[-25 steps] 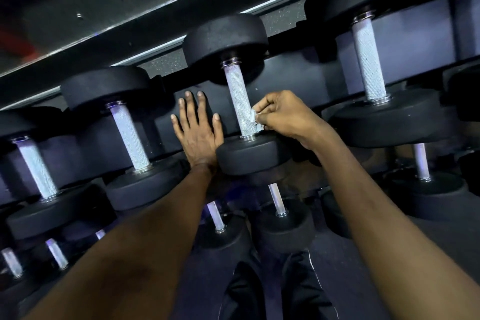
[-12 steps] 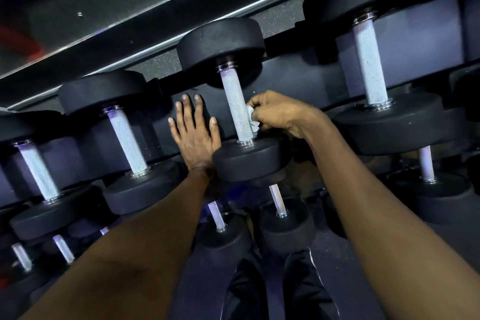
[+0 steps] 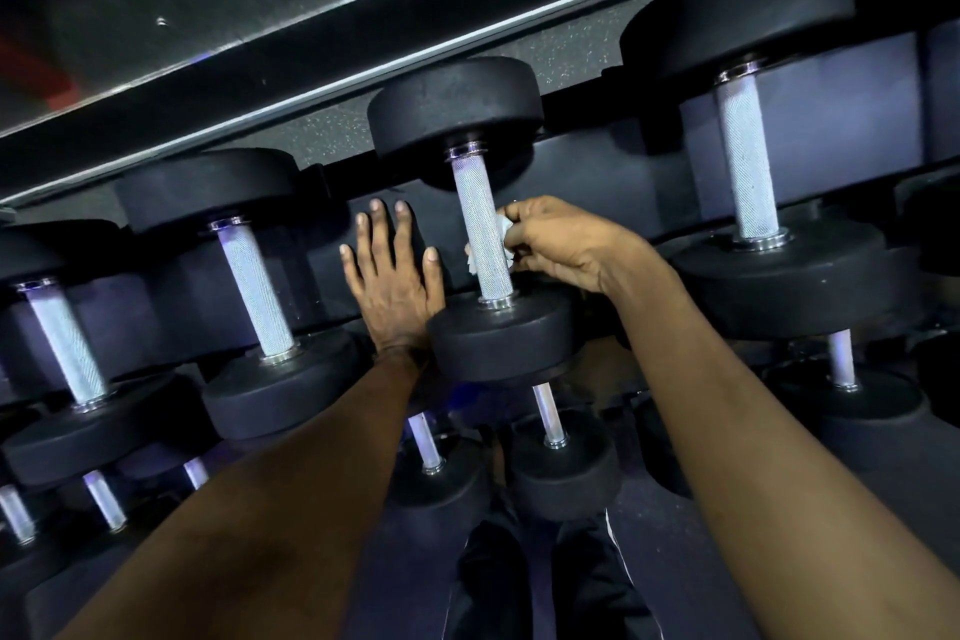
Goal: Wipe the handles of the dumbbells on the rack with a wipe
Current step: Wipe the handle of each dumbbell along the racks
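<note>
Dumbbells (image 3: 769,276) with round black heads lie side by side on the upper tier of the rack (image 3: 857,120), each with its silver knurled bar pointing away from the camera. The middle dumbbell (image 3: 457,114) sits straight ahead, and its handle (image 3: 482,234) is the one under the hands.

The right hand (image 3: 563,244) reaches in from the right with its fingers curled, pinching a small crumpled white wipe (image 3: 503,228) against the right side of that handle, close to the lower end near the front head (image 3: 501,335). A scrap of the same wipe shows on the left side of the bar, so it passes round behind the handle.

The left hand (image 3: 392,276) lies flat with its fingers straight and spread, palm down on the dark panel of the rack between the middle dumbbell and its left neighbour (image 3: 257,296). It holds nothing, and its thumb side sits just beside the front head of the middle dumbbell.

Another dumbbell (image 3: 67,343) lies further left, partly cut off by the frame edge. Below, a lower tier carries smaller dumbbells (image 3: 563,465) with thin smooth bars. Dark trousers (image 3: 493,582) show at the bottom between the two forearms.
</note>
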`<action>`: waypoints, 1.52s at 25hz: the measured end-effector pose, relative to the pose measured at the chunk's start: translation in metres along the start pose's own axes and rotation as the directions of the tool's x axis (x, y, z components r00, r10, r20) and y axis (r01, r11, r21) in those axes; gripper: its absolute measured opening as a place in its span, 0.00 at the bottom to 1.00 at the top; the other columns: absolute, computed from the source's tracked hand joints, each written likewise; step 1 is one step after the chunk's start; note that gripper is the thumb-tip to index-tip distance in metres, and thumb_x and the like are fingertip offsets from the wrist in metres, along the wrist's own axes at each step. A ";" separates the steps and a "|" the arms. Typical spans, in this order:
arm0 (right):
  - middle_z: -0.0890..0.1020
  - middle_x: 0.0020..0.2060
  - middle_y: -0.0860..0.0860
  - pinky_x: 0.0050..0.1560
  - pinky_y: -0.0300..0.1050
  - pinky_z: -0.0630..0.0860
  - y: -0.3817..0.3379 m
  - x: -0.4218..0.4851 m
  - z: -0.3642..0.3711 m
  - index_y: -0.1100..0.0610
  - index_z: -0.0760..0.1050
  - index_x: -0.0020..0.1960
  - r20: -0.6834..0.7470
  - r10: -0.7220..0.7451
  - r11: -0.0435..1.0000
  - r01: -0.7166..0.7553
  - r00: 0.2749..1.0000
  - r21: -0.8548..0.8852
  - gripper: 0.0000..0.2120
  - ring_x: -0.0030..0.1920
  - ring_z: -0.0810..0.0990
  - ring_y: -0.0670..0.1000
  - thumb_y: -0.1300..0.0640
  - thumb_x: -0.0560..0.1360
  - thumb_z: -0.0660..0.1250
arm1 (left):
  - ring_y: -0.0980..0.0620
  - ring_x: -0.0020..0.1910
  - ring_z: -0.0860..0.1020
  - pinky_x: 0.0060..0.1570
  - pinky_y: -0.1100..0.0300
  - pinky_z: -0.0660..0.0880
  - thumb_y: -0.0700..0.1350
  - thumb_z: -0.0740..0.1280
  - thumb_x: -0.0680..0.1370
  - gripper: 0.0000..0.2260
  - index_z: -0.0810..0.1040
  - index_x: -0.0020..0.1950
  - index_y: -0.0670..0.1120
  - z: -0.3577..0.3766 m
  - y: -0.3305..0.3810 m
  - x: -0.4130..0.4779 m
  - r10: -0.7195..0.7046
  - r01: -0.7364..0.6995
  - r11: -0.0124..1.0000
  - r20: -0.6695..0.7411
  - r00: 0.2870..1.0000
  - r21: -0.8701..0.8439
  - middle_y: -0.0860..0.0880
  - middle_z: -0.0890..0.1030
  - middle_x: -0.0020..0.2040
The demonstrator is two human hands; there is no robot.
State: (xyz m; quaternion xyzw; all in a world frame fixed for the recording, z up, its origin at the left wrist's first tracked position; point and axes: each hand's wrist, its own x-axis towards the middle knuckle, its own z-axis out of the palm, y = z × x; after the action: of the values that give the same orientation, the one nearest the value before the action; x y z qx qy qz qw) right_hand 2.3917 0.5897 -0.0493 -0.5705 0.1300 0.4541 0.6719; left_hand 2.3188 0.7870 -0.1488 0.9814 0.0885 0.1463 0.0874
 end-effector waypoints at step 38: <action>0.84 0.37 0.42 0.49 0.41 0.80 -0.011 -0.013 0.035 0.51 0.79 0.43 -0.680 -0.478 0.869 0.412 0.556 -0.273 0.04 0.37 0.82 0.38 0.60 0.73 0.71 | 0.43 0.79 0.61 0.76 0.41 0.54 0.55 0.56 0.83 0.25 0.65 0.80 0.48 -0.009 0.005 0.001 -0.001 0.003 1.000 0.057 0.998 -0.028 0.44 0.64 0.80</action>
State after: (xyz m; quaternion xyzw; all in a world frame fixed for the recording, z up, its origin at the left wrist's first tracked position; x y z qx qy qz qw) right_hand 2.3812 0.6157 -0.0222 -0.7437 0.2190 0.0088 0.6316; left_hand 2.3181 0.7834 -0.1391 0.9837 0.0850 0.1196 0.1036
